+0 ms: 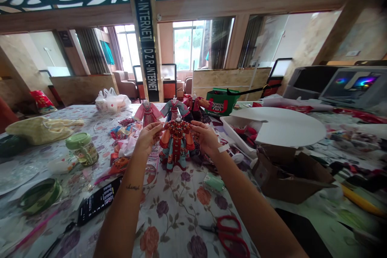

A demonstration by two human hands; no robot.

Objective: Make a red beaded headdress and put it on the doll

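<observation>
A small ornate doll robe (177, 151) in red, orange and light blue stands upright at the middle, with a beaded red shoulder collar (177, 127). My left hand (150, 135) pinches the collar's left edge between thumb and fingers. At the opposite edge, my right hand (205, 138) pinches the same collar. Behind it stand a pink doll dress (148, 111) and a grey-blue doll dress (174, 109). Red-handled scissors (228, 231) lie on the flowered tablecloth (169, 217) in front, and a small pale green packet (214, 183) rests near my right forearm.
To the left are a phone (99, 201), a green-lidded jar (82, 149) and a green tape roll (40, 195). At right sit an open cardboard box (290, 181), a white tray (238, 129) and a round white board (292, 127). A green bag (222, 101) stands at the back.
</observation>
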